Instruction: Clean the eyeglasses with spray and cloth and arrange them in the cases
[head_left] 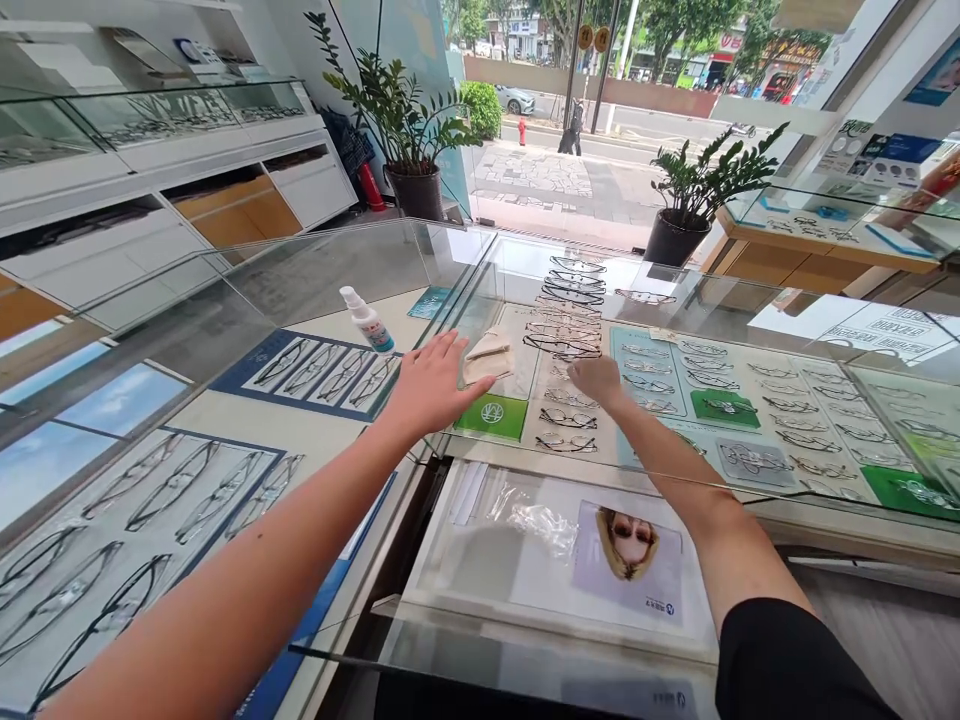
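My left hand (437,382) lies on the glass countertop with its fingers stretched out and the thumb spread to the right. Just beyond the thumb is a folded beige cloth (489,358). My right hand (596,382) is closed, its knuckles towards me, so its fingertips and anything in them are hidden. Right at its far side is a dark-rimmed pair of eyeglasses (562,343). From there a row of eyeglasses (574,290) runs away from me. A white spray bottle (367,320) with blue liquid stands left of my left hand.
Under the glass, the display case holds several eyeglasses (799,420) and a green card (491,415). A blue-edged tray of eyeglasses (322,372) lies to the left. An open drawer (517,590) with plastic wrap is below. Potted plants (414,190) stand near the doorway.
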